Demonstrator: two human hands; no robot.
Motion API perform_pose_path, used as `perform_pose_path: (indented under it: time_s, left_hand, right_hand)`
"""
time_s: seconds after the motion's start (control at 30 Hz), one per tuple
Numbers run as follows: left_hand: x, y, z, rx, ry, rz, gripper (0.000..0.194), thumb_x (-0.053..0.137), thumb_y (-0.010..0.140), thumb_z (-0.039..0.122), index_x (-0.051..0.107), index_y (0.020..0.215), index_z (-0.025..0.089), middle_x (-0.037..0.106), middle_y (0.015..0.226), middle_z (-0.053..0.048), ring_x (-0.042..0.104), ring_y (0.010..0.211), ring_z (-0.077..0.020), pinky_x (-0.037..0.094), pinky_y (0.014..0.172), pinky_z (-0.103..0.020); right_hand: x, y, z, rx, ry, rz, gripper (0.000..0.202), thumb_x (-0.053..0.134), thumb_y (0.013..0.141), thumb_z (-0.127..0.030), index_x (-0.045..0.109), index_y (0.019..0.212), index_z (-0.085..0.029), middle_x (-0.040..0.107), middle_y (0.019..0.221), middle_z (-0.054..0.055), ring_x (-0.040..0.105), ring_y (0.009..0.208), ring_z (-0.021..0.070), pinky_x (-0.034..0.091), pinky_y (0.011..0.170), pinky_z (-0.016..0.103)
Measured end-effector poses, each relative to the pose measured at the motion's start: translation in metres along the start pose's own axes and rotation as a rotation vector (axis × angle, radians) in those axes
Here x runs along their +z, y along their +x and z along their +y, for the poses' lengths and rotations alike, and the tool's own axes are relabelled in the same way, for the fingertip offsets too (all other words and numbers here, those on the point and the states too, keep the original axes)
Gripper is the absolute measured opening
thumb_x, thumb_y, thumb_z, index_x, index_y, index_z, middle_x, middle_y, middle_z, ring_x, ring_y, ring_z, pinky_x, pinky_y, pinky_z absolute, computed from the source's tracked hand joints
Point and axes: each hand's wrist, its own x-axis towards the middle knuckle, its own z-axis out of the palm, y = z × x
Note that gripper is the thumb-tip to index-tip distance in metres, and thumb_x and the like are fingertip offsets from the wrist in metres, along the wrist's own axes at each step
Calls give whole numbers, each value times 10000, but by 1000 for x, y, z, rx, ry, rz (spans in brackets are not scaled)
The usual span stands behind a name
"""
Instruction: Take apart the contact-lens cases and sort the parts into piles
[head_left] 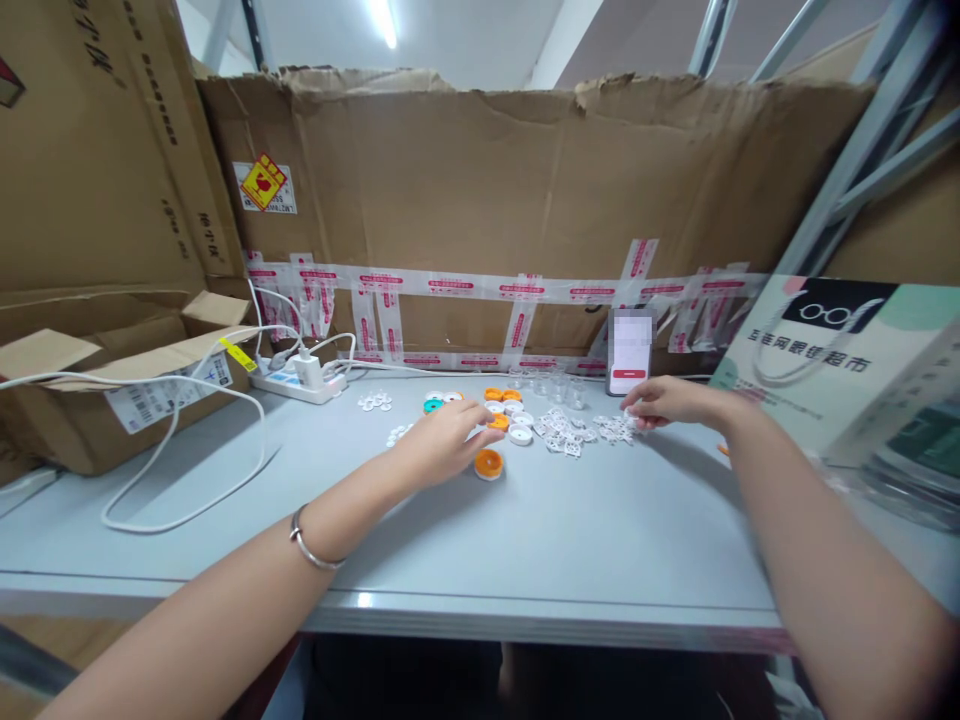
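Orange cap sits just below mid-frame on the counter, yeah? How are the grips?

Yep. Left grip is loosely curled right beside it; can't tell if it's holding anything. Right grip, right of centre, is down at the edge of some white pieces, and I can't tell if one's pinched.

Tips for that pick?

I'd take one lightly by the edge so its neighbours don't drag along, and keep the left grip from knocking the cap.

Anything hard to see?

Piece shapes are too small to read, the left grip blocks part of the counter, the phone screen is blurred out, and the right arm runs off lower right.
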Motion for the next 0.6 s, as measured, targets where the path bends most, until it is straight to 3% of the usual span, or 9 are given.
perform_pose_path:
  time_s: [0.1, 0.2, 0.3, 0.33, 0.43, 0.5, 0.6]
  left_hand:
    - [1, -4, -4, 14, -84, -129, 338, 494, 804, 451, 560, 1003, 185, 606, 956, -52, 568, 861, -164, 455, 715, -269]
    - [2, -5, -8, -33, -108, -230, 506, 613, 668, 524, 548, 1036, 183, 588, 1008, -55, 550, 896, -188, 438, 732, -270]
    - [4, -4, -11, -96, -133, -317, 531, 628, 614, 561, 569, 976, 177, 583, 942, -50, 535, 860, -191, 420, 700, -259]
    - [5, -3, -12, -110, -149, -339, 521, 624, 608, 572, 576, 945, 177, 580, 912, -44, 532, 836, -186, 413, 683, -252]
    - [9, -1, -13, -145, -195, -360, 466, 608, 620, 570, 583, 853, 166, 578, 837, -30, 523, 749, -158, 389, 623, -229]
    - [12, 0, -14, -145, -218, -366, 431, 602, 638, 545, 583, 822, 155, 586, 791, -25, 517, 692, -143, 366, 576, -216]
    - [16, 1, -14, -103, -209, -366, 419, 626, 622, 529, 593, 762, 136, 595, 721, -23, 503, 626, -126, 331, 532, -209]
  right_hand:
    - [-2, 0, -6, 90, -38, -184, 80, 636, 617, -210, 660, 669, -153, 628, 515, 46, 561, 482, 149, 433, 494, 261]
    - [-3, -2, -23, 146, -190, -33, 177, 635, 648, -334, 631, 684, -161, 605, 513, 34, 541, 524, 157, 394, 524, 267]
    - [12, -12, -56, 23, -179, 158, 316, 583, 683, -488, 605, 751, -180, 588, 562, 21, 524, 575, 159, 359, 518, 255]
    - [22, -17, -69, -76, -98, 125, 341, 567, 689, -517, 595, 768, -187, 588, 602, 15, 517, 582, 148, 353, 510, 244]
    - [62, -36, -106, -364, 65, -131, 392, 564, 678, -561, 573, 784, -183, 558, 648, -3, 484, 579, 119, 340, 500, 223]
    - [88, -47, -123, -463, 50, -248, 420, 630, 614, -557, 554, 789, -183, 531, 632, -22, 459, 562, 110, 321, 484, 217]
    - [111, -55, -132, -514, 48, -311, 465, 701, 537, -531, 529, 793, -183, 526, 657, -27, 465, 585, 114, 320, 488, 214]
